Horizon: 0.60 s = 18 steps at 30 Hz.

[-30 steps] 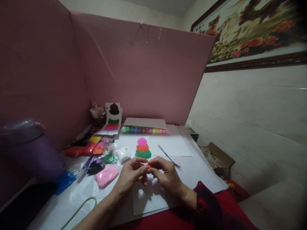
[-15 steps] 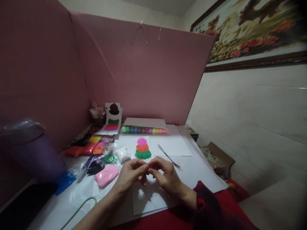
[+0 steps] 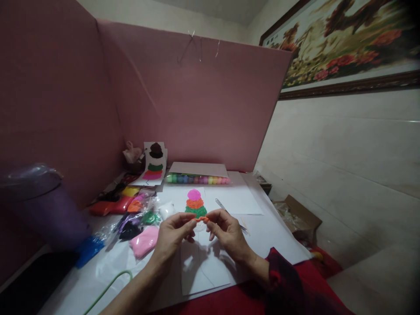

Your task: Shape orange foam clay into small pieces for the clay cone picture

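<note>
My left hand (image 3: 173, 235) and my right hand (image 3: 226, 232) meet above a white sheet (image 3: 203, 273), each pinching one end of a small strip of orange clay (image 3: 201, 218). Just beyond my fingers lies a paper with a stacked clay shape (image 3: 195, 203): pink on top, orange in the middle, green below. A metal tweezer (image 3: 228, 213) lies on the paper to the right of my right hand.
Bags of coloured clay (image 3: 131, 210) and a pink lump (image 3: 144, 240) lie at the left. A sample card (image 3: 155, 162) and a row of clay pots (image 3: 197, 179) stand at the back. A purple container (image 3: 39, 205) is at the far left, a cardboard box (image 3: 297, 214) right.
Both hands have lifted slightly and moved away from me, and the orange clay is now stretched into a short strip between the fingertips.
</note>
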Tool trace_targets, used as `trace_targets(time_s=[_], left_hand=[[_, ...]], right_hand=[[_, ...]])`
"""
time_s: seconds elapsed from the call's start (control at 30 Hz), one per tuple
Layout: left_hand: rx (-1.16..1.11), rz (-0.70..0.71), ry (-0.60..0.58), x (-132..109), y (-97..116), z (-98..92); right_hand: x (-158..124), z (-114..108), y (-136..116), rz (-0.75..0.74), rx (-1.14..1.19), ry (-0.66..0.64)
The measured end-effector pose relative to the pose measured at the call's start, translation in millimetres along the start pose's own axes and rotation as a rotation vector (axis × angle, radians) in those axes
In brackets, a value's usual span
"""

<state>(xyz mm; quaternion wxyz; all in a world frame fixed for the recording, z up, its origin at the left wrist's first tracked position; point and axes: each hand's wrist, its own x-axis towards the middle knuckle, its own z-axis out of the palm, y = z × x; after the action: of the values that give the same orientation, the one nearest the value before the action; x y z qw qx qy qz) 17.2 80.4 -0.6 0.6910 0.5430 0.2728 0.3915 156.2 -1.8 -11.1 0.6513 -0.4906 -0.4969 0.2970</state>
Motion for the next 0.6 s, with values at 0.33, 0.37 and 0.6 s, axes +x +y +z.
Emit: trace_targets(time_s=[0.33, 0.37, 0.6], left_hand=[[0.096, 0.025, -0.172, -4, -3, 6.5], [0.097, 0.01, -0.18, -4, -3, 6.3], [0.061, -0.066, -0.185, -2, -4, 4.5]], right_hand=[[-5, 1, -7, -0.015, -0.087, -0.117], [-5, 2, -7, -0.014, -0.083, -0.118], [-4, 3, -11, -0.105, -0.165, -0.077]])
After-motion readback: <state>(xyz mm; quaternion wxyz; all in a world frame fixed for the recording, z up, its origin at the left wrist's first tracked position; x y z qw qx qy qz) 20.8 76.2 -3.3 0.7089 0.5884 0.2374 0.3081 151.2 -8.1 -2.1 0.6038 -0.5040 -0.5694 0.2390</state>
